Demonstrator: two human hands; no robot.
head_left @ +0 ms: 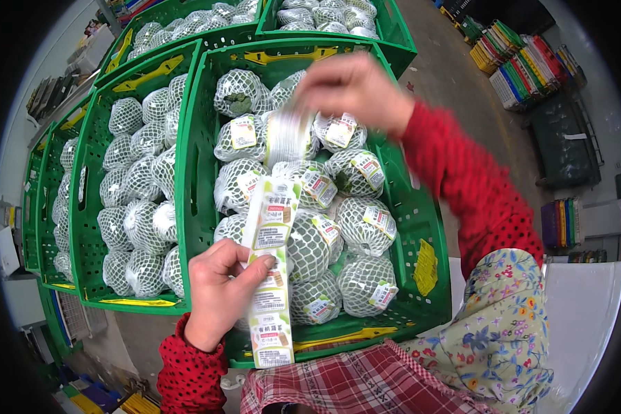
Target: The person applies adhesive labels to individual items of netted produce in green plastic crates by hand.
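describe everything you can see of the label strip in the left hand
The label strip is a flat, narrow, paper-like band of white labels joined end to end, with green patches, red blocks, black print and barcodes. The left hand pinches it partway along, thumb on top covering part of it. It runs lengthwise above the netted produce, its lower end overlapping the green crate's near rim in view.
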